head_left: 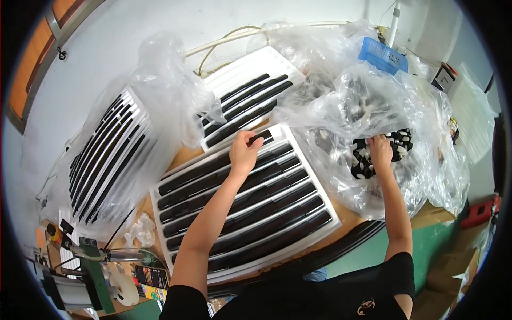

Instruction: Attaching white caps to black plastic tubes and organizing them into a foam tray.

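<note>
My left hand is closed on a small black rectangular piece, held at the far edge of a white ridged tray. Black pieces of the same look lie end to end along the tray's grooves in several long rows. My right hand reaches into an opened clear plastic bag. Its fingers are bent and pressed down into a heap of small black and white parts; the fingertips are hidden there, so what they grip cannot be seen.
Behind stands a second white tray, partly filled with black rows. At left leans a plastic-wrapped tray with black strips. A blue basket sits at the back right. A bench machine and a phone are near left.
</note>
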Demonstrator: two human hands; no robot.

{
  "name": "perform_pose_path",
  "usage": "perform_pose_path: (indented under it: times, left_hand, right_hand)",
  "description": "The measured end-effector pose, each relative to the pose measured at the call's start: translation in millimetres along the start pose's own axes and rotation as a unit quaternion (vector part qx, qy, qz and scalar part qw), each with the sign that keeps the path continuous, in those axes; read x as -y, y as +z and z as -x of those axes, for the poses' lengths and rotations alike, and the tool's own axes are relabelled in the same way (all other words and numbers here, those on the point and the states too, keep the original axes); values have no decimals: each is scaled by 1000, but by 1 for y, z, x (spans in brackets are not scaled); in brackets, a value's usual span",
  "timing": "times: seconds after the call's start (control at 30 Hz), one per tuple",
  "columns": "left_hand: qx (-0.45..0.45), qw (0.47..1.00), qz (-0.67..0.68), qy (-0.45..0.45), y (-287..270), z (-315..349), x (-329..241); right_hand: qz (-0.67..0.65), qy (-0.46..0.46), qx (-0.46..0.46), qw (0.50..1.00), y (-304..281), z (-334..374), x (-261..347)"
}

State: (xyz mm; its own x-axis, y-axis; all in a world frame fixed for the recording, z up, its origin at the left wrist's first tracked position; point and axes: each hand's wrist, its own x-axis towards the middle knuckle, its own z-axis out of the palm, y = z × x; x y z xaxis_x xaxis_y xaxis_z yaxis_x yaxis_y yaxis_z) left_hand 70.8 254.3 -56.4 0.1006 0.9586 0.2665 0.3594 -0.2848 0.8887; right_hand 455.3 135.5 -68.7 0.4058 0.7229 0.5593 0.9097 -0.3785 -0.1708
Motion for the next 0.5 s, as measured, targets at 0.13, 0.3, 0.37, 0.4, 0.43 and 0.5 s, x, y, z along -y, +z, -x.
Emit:
perform_pose_path:
  times: [0.13, 0.3, 0.37, 0.4, 0.43, 0.5]
  left_hand:
    - [16, 994, -106, 10, 28, -13, -1]
    - [8, 965, -248, 81, 44, -16, 0]
    - [19, 963, -258, 76, 45, -14, -6]
    - [3, 952, -288, 103, 47, -12, -6]
    - [-15, 939, -319, 129, 47, -11, -5]
    - [-6, 939, -322, 122, 45, -12, -1]
  right_hand:
    - [43, -5, 32, 999, 9, -4, -1]
    - [44, 9, 38, 998, 13, -3, -5]
    - [28, -3, 38, 999, 14, -4, -10]
    - [24, -3, 51, 998, 15, -4, -15]
    - [22, -3, 54, 998, 13, -4, -11]
    - [-3, 15, 55, 998, 8, -5, -3]
